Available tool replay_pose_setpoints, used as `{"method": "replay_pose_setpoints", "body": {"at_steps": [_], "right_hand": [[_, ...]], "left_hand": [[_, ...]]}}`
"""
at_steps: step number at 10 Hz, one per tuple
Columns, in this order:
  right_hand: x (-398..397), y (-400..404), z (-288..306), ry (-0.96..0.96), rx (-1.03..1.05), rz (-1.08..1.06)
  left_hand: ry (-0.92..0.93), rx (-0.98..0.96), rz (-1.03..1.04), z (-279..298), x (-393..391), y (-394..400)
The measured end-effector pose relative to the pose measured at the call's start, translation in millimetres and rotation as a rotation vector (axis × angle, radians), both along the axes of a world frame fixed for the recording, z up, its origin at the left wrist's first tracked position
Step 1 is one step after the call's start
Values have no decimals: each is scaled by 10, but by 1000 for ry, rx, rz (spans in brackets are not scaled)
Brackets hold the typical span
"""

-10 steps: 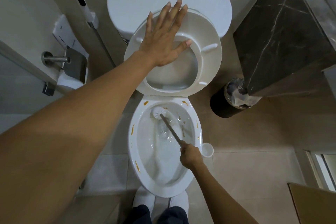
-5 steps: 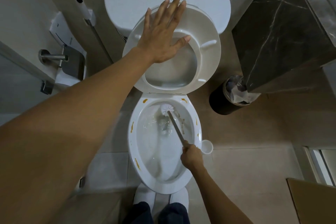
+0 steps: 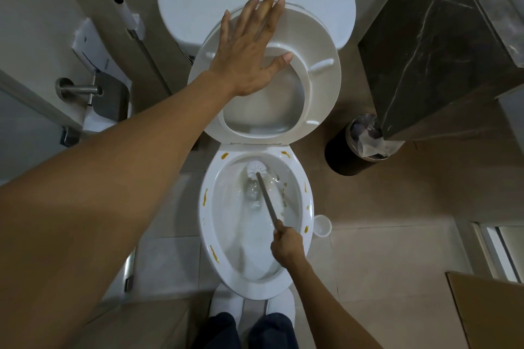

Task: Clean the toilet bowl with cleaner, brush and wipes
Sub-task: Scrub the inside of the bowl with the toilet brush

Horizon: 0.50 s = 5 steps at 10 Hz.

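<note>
the toilet bowl (image 3: 226, 224) sits open at the centre of the floor, orange-yellow smears (image 3: 205, 197) dotted around its rim, and the white head of the brush (image 3: 256, 168) presses against the far inner wall of the bowl. the right hand (image 3: 287, 244) is fisted tight around the brush's handle over the near right rim, while the left hand (image 3: 249, 56) lies flat with fingers spread on the raised seat (image 3: 320, 76) — propped back against the tank (image 3: 192, 8). a small white cup (image 3: 322, 225) stands on the floor just beside the bowl's right edge, and a dark lined bin (image 3: 344, 156) stands further off to the right.

bathroom, toilet (image 3: 256, 286), cistern (image 3: 198, 8), waste bin (image 3: 348, 156)
</note>
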State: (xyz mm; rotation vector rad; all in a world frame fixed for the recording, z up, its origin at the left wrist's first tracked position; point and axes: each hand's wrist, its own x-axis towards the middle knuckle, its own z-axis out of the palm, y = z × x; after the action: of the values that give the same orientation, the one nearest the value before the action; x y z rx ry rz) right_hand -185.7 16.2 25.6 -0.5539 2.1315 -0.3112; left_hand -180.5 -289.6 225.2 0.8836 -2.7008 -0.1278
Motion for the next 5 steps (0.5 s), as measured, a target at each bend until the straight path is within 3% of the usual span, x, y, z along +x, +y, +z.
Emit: {"method": "replay_pose_setpoints", "body": {"at_steps": [5], "right_hand": [[182,141,-17,100,-19,-93]], "left_hand": [[3,13,-5,11,6,1]]}}
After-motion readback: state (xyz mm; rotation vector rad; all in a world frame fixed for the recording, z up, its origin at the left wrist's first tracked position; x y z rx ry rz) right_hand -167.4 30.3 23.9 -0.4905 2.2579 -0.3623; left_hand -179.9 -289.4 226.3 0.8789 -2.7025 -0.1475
